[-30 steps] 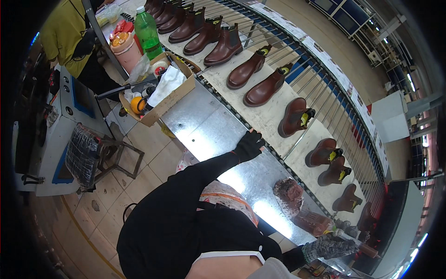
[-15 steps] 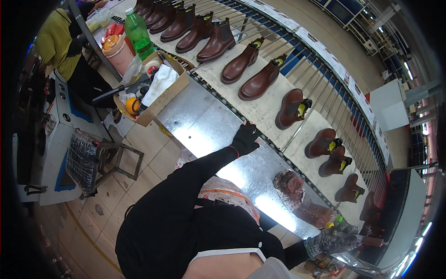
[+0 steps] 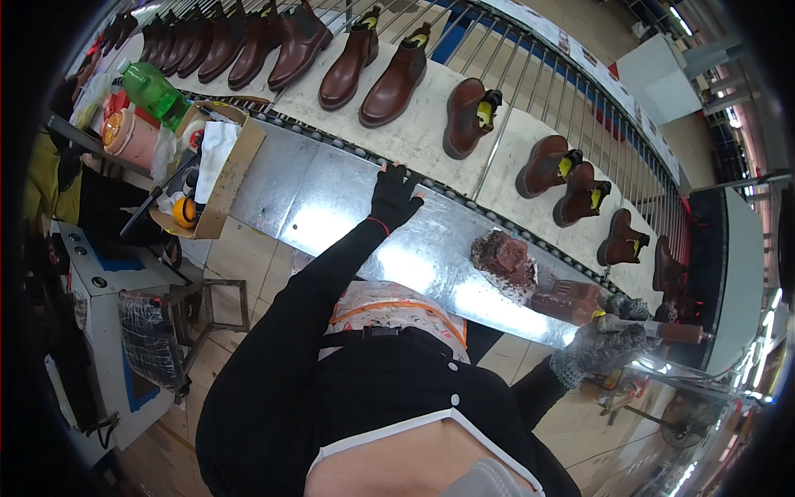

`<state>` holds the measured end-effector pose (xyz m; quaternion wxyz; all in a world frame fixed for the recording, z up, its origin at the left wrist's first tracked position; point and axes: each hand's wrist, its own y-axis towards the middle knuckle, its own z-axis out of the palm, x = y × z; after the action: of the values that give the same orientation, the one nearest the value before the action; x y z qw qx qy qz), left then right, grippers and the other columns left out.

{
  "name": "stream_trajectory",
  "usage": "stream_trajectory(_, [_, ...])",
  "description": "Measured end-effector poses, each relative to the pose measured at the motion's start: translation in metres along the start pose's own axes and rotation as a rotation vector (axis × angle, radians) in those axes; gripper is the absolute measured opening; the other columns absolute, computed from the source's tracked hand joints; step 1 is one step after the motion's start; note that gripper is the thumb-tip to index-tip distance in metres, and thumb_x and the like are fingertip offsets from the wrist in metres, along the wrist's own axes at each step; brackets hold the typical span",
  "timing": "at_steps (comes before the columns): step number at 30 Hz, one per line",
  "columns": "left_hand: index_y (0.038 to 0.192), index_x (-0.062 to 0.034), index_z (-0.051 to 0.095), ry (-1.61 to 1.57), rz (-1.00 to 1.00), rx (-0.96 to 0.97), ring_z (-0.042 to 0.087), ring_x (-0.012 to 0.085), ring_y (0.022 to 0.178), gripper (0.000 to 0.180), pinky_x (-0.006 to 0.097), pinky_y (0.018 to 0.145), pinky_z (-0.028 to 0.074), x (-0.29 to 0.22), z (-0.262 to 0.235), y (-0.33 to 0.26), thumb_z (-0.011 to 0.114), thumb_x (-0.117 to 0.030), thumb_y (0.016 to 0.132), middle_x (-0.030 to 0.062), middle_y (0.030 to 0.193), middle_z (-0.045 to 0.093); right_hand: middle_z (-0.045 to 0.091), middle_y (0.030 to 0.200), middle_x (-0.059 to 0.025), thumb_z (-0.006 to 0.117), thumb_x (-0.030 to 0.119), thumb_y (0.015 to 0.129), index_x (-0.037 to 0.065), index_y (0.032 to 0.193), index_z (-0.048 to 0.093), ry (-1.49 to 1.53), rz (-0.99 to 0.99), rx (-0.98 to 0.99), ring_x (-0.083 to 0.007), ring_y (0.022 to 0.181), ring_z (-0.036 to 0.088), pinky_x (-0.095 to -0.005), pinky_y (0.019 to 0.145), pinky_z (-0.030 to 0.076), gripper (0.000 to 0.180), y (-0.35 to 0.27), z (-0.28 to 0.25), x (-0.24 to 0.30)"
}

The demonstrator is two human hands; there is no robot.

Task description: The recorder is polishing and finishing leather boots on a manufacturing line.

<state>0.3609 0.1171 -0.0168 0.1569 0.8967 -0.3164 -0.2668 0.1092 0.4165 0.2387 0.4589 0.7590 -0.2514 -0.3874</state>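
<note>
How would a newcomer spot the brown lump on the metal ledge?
Find the shiny metal ledge beside the brown boots. Between the left hand and right hand lies a rough, crumpled reddish-brown lump, unlike the smoother brown bottle alongside.

The bench point(image 3: 277, 170) looks shiny metal, the boots point(image 3: 393, 89) glossy leather, the knit glove point(image 3: 598, 354) rough.

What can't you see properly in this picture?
All in the head view:
- Right hand: blur and clutter around it hide what it grips, if anything.
- Box: the white cloth and other things on top hide its bottom.
- Farthest boots: too small and crowded to count.
- Person in yellow: cut off by the dark left rim.
</note>
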Motion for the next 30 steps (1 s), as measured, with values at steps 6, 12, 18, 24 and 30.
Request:
stream_trajectory(6, [0.115, -0.0056, 0.06, -0.012, -0.021, -0.059, 0.042, 0.0387, 0.125, 0.047, 0.056, 0.112, 0.021, 0.002, 0.011, -0.002, 0.066, -0.036, 0.08, 0.0225, 0.121, 0.054, 0.036, 0.143, -0.0265, 0.044, 0.054, 0.095, -0.001, 0.144, 0.029, 0.014, -0.11, -0.091, -0.0468, 0.132, 0.037, -0.0565, 0.107, 0.034, 0.076, 0.005, 0.011, 0.005])
stream_trajectory(12, [0.122, -0.009, 0.058, -0.081, -0.186, -0.144, 0.038, 0.0402, 0.131, 0.055, 0.059, 0.112, 0.016, 0.018, -0.005, 0.011, 0.063, -0.045, 0.081, 0.0218, 0.135, 0.046, 0.055, 0.118, -0.021, 0.042, 0.036, 0.101, -0.006, 0.132, 0.039, 0.871, 0.058, 0.031, -0.0319, 0.092, 0.063, -0.0451, 0.084, 0.054, 0.053, 0.042, 0.01, 0.016])
stream_trajectory(18, [0.132, -0.0151, 0.051, 0.1, -0.438, -0.402, 0.031, 0.0472, 0.132, 0.062, 0.066, 0.109, 0.013, 0.17, -0.173, 0.096, 0.057, -0.053, 0.083, 0.0229, 0.138, 0.041, 0.058, 0.095, -0.0162, 0.039, 0.034, 0.102, -0.006, 0.117, 0.046, 1.573, 0.811, 0.111, -0.0231, 0.072, 0.06, -0.0363, 0.063, 0.053, 0.043, 0.074, -0.009, 0.042])
stream_trajectory(24, [0.135, -0.0182, 0.047, 1.04, -0.609, -0.929, 0.038, 0.0381, 0.129, 0.069, 0.063, 0.098, 0.031, 0.292, -0.393, 0.127, 0.065, -0.052, 0.078, 0.0149, 0.14, 0.041, 0.058, 0.092, -0.0158, 0.04, 0.036, 0.101, -0.006, 0.115, 0.047, 1.793, 0.886, 0.191, -0.0238, 0.071, 0.059, -0.0359, 0.062, 0.053, 0.044, 0.075, 0.001, 0.048])
stream_trajectory(30, [0.134, -0.0166, 0.049, 0.793, -0.85, -0.655, 0.037, 0.0404, 0.129, 0.069, 0.065, 0.099, 0.03, 0.342, -0.44, 0.12, 0.068, -0.041, 0.072, 0.0175, 0.143, 0.038, 0.058, 0.09, -0.0155, 0.041, 0.037, 0.1, -0.005, 0.114, 0.049, 1.889, 0.886, 0.245, -0.0244, 0.069, 0.058, -0.0356, 0.061, 0.052, 0.045, 0.075, 0.005, 0.045])
